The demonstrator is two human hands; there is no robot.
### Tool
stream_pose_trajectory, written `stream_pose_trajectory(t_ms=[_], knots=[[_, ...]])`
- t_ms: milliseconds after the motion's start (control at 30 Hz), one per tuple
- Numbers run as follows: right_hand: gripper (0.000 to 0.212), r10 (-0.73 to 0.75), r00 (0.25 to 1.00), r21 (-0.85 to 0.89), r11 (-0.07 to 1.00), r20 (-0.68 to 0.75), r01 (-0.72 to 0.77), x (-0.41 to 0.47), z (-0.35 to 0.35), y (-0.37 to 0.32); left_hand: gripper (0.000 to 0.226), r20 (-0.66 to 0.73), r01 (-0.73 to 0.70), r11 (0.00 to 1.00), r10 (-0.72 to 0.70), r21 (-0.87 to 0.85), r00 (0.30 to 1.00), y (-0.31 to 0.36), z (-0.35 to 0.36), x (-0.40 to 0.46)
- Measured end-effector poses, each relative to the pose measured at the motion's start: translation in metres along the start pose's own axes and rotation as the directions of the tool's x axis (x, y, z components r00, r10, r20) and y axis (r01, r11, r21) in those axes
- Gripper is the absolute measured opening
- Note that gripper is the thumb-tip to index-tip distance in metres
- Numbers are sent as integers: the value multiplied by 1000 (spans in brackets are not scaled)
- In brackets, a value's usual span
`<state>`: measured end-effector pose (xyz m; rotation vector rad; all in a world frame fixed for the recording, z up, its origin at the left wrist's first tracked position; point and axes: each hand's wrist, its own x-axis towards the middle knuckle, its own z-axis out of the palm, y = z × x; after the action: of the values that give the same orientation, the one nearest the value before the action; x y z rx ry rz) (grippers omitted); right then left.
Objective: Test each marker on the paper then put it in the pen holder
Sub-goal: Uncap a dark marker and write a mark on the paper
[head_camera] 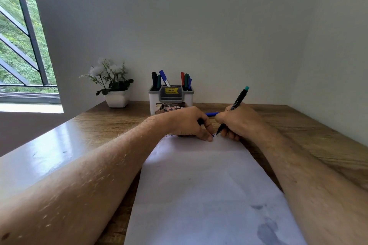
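Here the right hand is gripping a black marker with its fingers curled round the barrel, and the marker is leaning up and to the right, its teal end pointing toward the wall. Its dark tip is pressing down at the far edge of the paper, where a small blue mark is showing just beside it. The left hand is lying close by on the same far edge, knuckles up, with its fingertips resting on the sheet near the tip; something dark is peeking out from under its curled fingers, probably the cap, though I cannot tell for certain what it is holding. Between the two hands, a little farther back, a blue marker is lying flat on the wooden table.

The paper is stretching from the hands down to the near edge of the view, with grey smudges sitting on its near right part. Behind the left hand the white pen holder is standing upright, a yellow price sticker on its front, with black, green, blue and red markers standing in its left and right compartments. To its left a white pot of white flowers is sitting near the wall, and a barred window is showing green leaves at far left.
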<state>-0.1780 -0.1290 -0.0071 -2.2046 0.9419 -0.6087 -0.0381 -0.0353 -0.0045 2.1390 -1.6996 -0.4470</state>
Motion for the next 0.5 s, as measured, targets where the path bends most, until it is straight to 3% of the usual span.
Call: stream_pose_trajectory(t_ms=[500], knots=[[18,-12,1000,-23,1000,-15,12,-1,-2,0,21,-16,-4,1000,3,-17,1000,-3,0,1]])
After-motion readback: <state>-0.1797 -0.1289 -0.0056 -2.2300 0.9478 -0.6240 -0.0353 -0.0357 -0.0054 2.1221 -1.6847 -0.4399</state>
